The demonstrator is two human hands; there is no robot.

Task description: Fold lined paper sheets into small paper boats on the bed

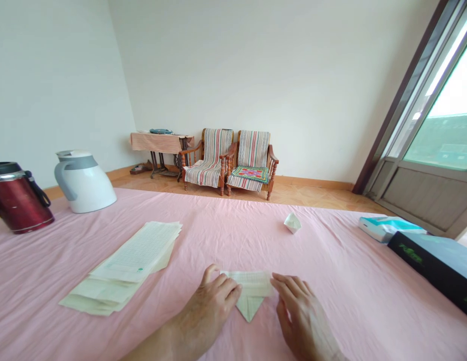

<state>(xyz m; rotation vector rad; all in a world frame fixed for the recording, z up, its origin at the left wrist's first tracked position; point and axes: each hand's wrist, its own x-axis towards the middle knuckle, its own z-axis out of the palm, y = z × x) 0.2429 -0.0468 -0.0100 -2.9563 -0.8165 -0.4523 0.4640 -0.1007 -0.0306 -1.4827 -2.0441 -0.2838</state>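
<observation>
Bright, soft daylight came through the pane (446, 128) to the right of the surface (221, 233), where the glass blew out to white near its top. Shadows on the surface were faint. Slight blur softened the right hand (304, 311) and the near end of the paper (250, 291). Wide-angle distortion leaned the flask (20, 198) and kettle (92, 183) outward at the surface's left; the chairs (233, 160) beyond it looked fairly sharp.

To the left of the folded paper (252, 291), the person's left hand (214, 307) was bare, as was its forearm (169, 338), while to the paper's right the right hand (304, 307) was bare too, with slender fingers (291, 285).
</observation>
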